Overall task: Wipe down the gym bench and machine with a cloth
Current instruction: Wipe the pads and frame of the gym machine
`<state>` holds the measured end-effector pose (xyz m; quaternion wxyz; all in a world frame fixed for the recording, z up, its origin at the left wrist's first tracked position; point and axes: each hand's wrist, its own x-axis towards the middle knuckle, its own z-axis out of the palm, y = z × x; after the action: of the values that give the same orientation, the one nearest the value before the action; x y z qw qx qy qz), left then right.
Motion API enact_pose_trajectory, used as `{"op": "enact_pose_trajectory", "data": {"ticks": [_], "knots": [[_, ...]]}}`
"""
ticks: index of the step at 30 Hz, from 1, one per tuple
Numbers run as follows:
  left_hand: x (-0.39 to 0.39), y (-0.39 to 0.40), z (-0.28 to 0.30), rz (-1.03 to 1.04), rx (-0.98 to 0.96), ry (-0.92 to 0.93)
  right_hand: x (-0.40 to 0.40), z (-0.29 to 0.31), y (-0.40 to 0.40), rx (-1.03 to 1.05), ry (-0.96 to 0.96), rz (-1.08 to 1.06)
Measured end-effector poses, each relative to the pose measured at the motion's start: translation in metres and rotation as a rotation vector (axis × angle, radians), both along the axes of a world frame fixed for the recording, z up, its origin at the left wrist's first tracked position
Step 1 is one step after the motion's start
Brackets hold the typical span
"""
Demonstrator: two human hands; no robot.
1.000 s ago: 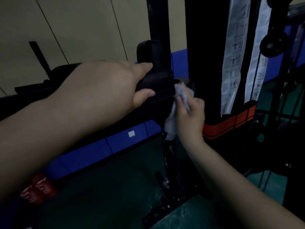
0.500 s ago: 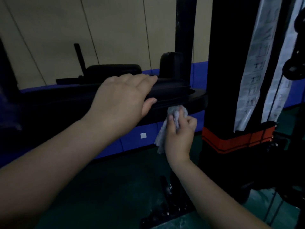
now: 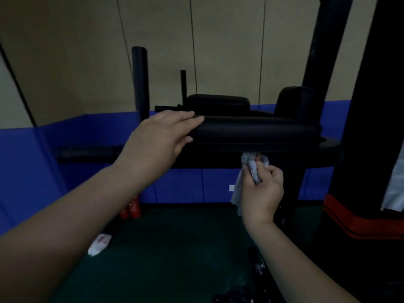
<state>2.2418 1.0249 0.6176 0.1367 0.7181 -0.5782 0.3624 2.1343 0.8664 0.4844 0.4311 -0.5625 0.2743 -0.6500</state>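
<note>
A long black padded arm rest [image 3: 260,130] of the gym machine runs across the middle of the view at chest height. My left hand [image 3: 159,138] holds its left end, fingers laid over the top and thumb underneath. My right hand [image 3: 261,189] grips a crumpled grey-white cloth [image 3: 251,165] and presses it up against the underside of the pad's black support plate [image 3: 328,145]. The cloth's loose tail hangs down left of my wrist. A second black pad [image 3: 216,102] lies behind, level with the first.
A thick black upright [image 3: 323,47] and a wide black machine column with red stripes [image 3: 369,219] stand at the right. Black posts [image 3: 140,82] rise at the back. Blue wall padding [image 3: 65,138], green floor [image 3: 164,248], red extinguishers [image 3: 131,207] and a white scrap [image 3: 99,244] lie below.
The view has dropped and swung, so the pad now lies level before me. My left hand slid left along the pad. My right hand moved the cloth from the pad's end to its underside.
</note>
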Motion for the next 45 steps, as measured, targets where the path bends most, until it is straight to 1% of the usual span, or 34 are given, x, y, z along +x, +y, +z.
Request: {"op": "enact_pose_trajectory", "data": {"ticks": [3,5,6,8,10,14,18,19,22,26,29,33,37,41,44,45], "knots": [[0.019,0.024,0.014,-0.074,0.060,0.153,0.020,0.000,0.021,-0.048,0.013,0.015],[0.029,0.033,0.020,-0.109,0.094,0.203,0.033,0.001,0.037,-0.065,-0.004,0.034],[0.033,0.036,0.022,-0.123,0.108,0.207,0.041,-0.001,0.042,-0.057,-0.016,0.056],[0.043,0.042,0.023,-0.157,0.120,0.191,0.058,-0.002,0.055,0.019,-0.104,0.137],[0.054,0.052,0.022,-0.185,0.116,0.167,0.075,-0.001,0.074,0.016,-0.095,0.131],[0.086,0.088,0.012,-0.206,0.087,0.148,0.109,-0.009,0.117,-0.171,0.056,-0.054],[0.133,0.134,-0.002,-0.185,0.079,0.097,0.132,-0.025,0.158,-0.194,0.099,-0.053],[0.145,0.145,-0.005,-0.166,0.064,0.093,0.137,-0.033,0.167,-0.192,0.114,-0.048],[0.177,0.170,-0.013,-0.111,-0.010,0.120,0.153,-0.052,0.189,-0.063,0.125,0.016],[0.215,0.187,-0.027,-0.080,-0.131,0.242,0.172,-0.065,0.199,-0.013,0.239,-0.002],[0.242,0.185,-0.047,-0.048,-0.142,0.321,0.185,-0.071,0.194,0.026,0.305,0.021],[0.284,0.168,-0.088,0.005,-0.043,0.412,0.206,-0.086,0.179,0.034,0.384,0.024],[0.322,0.141,-0.126,0.059,0.062,0.546,0.231,-0.099,0.157,0.064,0.439,0.056],[0.349,0.108,-0.160,0.112,0.144,0.568,0.258,-0.109,0.136,0.069,0.496,0.033],[0.361,0.086,-0.183,0.093,0.191,0.587,0.277,-0.120,0.118,0.037,0.572,0.009],[0.364,0.079,-0.191,0.081,0.224,0.587,0.282,-0.122,0.114,0.058,0.586,0.008]]}}
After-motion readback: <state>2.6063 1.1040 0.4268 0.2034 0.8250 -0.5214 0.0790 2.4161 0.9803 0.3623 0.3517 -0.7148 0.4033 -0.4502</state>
